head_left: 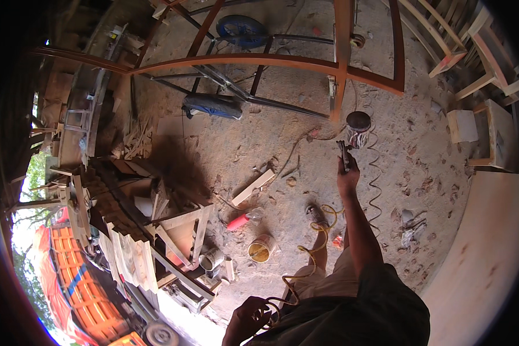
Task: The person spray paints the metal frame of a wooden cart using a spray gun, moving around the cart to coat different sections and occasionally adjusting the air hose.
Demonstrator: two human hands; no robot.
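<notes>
A person's right hand (348, 176) is closed around the grip of a spray gun (344, 154), a slim dark metal tool whose nozzle points away from the body, toward a reddish-brown wooden frame (340, 69) standing just beyond it on the dirt floor (271, 132). Right beside the gun's tip sits a round paint can (358, 128), its lid dark, its side streaked white and red. A thin coiled hose (376, 190) trails down from the gun past the wrist. Low and close to the body, the left hand (249, 320) is wrapped around a loop of yellow hose (305, 259), which snakes up toward a sandalled foot (317, 215). Further left of that hand stand a yellow bucket (260, 249) and a red bottle (239, 221) lying on its side.
</notes>
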